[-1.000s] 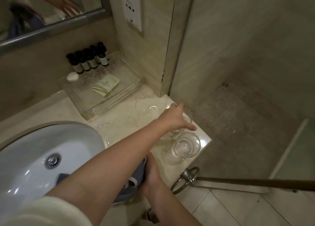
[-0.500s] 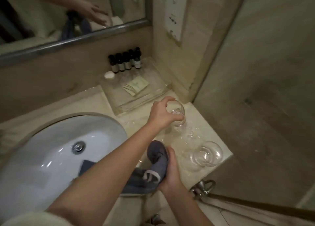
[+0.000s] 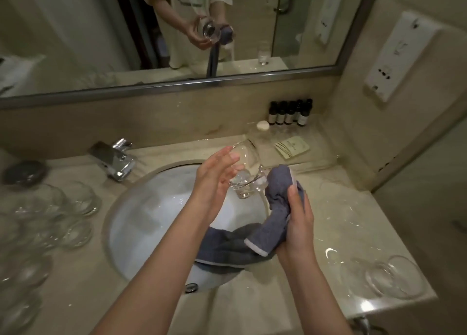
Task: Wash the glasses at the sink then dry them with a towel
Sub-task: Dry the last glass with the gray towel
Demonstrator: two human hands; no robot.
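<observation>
A wide mirror runs along the wall above a pale stone counter, and it reflects the person's torso, both hands and the glass they hold. Set into the counter is a round white sink, with a chrome tap behind its left edge. A grey towel hangs over the sink's near right rim; its lower part lies in the bowl and its upper end rises bunched in the right hand, whose fingers are curled round the cloth, thumb on top. The bunched end of the towel touches the base of a clear glass, which is held above the sink, tilted with its mouth toward the back wall and its thick base toward the towel. The left hand holds this glass from the left side, fingers nearly straight and laid along its wall, thumb underneath as far as can be seen. A cluster of clear glasses stands on the counter left of the sink, blurred at the edge of view, and more glasses sit at the near right corner. On a clear tray at the back right stand small dark bottles, a white soap and a pale packet. A white wall socket panel is fixed to the right wall.
</observation>
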